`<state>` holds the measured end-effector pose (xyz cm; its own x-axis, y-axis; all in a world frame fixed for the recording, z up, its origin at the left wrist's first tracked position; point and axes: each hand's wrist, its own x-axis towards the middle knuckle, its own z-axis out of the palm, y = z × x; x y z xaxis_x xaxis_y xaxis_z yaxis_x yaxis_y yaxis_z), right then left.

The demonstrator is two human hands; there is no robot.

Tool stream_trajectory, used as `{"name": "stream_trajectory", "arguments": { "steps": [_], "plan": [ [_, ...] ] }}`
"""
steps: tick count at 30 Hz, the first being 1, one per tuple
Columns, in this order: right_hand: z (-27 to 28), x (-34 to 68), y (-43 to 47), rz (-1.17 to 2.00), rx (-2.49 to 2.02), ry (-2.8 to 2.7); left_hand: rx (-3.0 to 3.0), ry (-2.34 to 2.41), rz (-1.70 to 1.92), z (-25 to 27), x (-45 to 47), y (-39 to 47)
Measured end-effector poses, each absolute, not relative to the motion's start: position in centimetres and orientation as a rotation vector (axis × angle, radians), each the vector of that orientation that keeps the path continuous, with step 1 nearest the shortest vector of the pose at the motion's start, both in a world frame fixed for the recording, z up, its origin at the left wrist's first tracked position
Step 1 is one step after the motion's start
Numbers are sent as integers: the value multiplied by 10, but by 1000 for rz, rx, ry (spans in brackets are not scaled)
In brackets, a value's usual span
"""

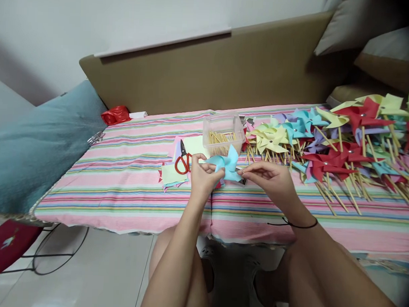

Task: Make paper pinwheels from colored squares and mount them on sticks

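Observation:
A light blue paper pinwheel [229, 165] with curled blades is held by my left hand [204, 175], thumb and fingers closed on its left side. At its right edge, my right hand [272, 177] pinches something too small to make out between thumb and forefinger. Just left of my left hand lie scissors [181, 165] with orange-red handles. A stack of cut paper sheets [173, 175] in pale green, pink and blue sits beside them. Behind the pinwheel stands a clear plastic box [241, 136] with many thin wooden sticks [220, 139] inside.
Many paper pinwheels [328, 163] on sticks, red, yellow, blue and purple, are heaped on the right. A striped cloth [123, 177] covers the seat. A red plastic bag [116, 115] lies at the back left near a blue cushion [46, 152]. A red stool [11, 245] stands lower left.

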<state>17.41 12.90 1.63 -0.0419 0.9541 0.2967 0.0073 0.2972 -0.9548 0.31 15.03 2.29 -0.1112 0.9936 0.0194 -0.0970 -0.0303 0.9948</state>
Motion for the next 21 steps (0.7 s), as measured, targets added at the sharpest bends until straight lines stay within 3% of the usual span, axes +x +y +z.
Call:
{"name": "stream_trajectory", "arguments": {
  "steps": [12,21],
  "plan": [
    [9,162,138,746,-904,-1434,1047,1078,1378,22,17,145],
    [8,162,138,789,-903,-1408,1079,1014,1385,25,19,142]
  ]
}}
